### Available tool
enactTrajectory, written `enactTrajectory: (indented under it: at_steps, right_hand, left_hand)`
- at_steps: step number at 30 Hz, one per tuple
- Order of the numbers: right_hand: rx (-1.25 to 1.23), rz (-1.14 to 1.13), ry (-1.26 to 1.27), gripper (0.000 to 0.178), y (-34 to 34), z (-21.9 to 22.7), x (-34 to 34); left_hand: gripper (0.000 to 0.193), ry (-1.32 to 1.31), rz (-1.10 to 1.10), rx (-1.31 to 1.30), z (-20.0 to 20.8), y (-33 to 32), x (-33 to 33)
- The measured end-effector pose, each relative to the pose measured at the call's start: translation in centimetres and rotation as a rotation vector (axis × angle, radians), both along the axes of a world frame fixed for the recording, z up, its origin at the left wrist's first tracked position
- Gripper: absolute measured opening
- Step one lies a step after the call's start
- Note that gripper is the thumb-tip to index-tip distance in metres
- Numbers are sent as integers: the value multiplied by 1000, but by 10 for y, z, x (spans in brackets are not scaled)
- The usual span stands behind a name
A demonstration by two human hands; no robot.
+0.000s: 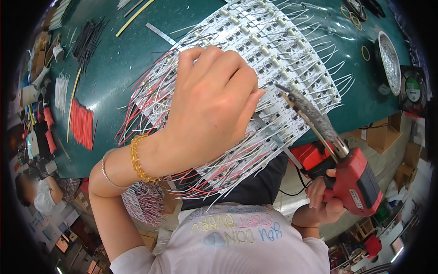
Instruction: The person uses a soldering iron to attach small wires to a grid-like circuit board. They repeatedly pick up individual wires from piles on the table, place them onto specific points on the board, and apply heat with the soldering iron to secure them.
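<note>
A white panel of small circuit boards [296, 59] lies before me at the table's near edge, with red, white and black wires fringing its sides. My left hand [214, 96] is over the panel's middle, its fingers curled and pressed together. What they pinch is hidden beneath the hand. In my right hand [319, 198] is a red and black soldering gun [358, 180], gripped by the handle. Its long, darkened tip points up and left, close over the boards just right of my left hand. A thin metal strip [273, 131] crosses the panel's near part.
On the green table [123, 45], bundles of red wires [82, 123], white wires [61, 91] and black wires [89, 39] lie at left. A metal bowl [389, 61] and a small fan [413, 89] stand at right. Bundled wires [143, 203] hang below the table edge. Another person [45, 189] sits far left.
</note>
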State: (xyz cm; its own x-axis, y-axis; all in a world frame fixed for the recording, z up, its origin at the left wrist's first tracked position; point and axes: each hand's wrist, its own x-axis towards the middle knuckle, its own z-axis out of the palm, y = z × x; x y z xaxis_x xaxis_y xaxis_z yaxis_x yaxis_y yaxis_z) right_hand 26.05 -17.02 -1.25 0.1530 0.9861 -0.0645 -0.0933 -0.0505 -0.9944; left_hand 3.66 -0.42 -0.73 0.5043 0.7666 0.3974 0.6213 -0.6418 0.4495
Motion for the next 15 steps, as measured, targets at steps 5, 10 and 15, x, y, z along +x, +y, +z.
enactTrajectory:
  at_steps: [5, 10, 15]
  right_hand:
    - [19, 31, 9, 75, 4, 0, 1]
    - [53, -8, 9, 75, 4, 1, -3]
    - [66, -40, 35, 76, -5, -4, 5]
  left_hand:
    - [16, 29, 0, 12, 2, -1, 1]
    - [15, 21, -12, 52, 4, 1, -1]
    - [13, -5, -36, 194, 17, 8, -8]
